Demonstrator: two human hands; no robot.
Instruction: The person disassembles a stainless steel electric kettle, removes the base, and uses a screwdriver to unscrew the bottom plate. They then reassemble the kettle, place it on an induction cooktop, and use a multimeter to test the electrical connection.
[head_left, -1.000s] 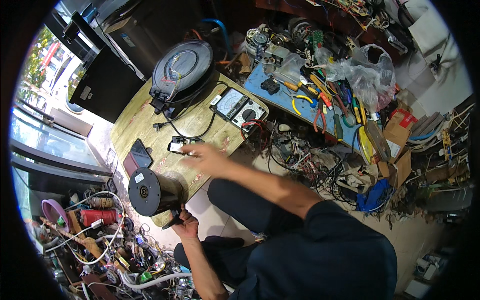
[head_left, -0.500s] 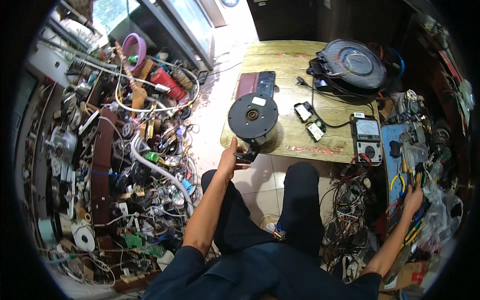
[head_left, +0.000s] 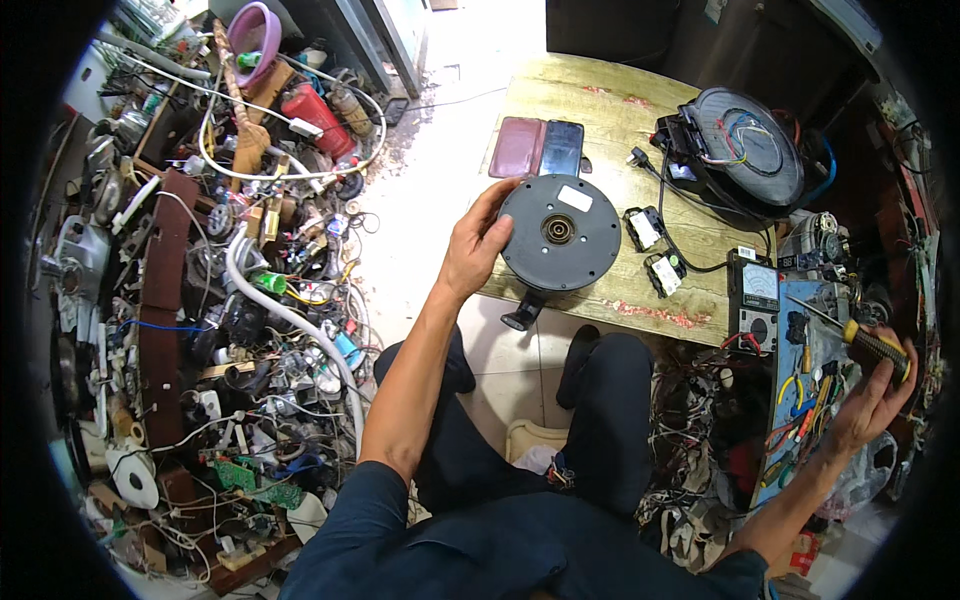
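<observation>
Pot (head_left: 592, 245), black base upward, sits at the surface's (head_left: 560, 80) near edge; the left hand's (head_left: 475, 250) half-curled fingers grip its left rim, presumably for steadiness. Well right of it, the right hand's (head_left: 862, 408) fingers wrap a screwdriver (head_left: 852, 332).

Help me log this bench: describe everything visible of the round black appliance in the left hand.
The round black appliance shows a flat, plastic-looking disc facing the camera, with a ringed socket at its centre, small holes near its rim and a white label. A handle juts toward the person. The left hand holds its left side, by the table's near edge; contact beneath is hidden.
</observation>
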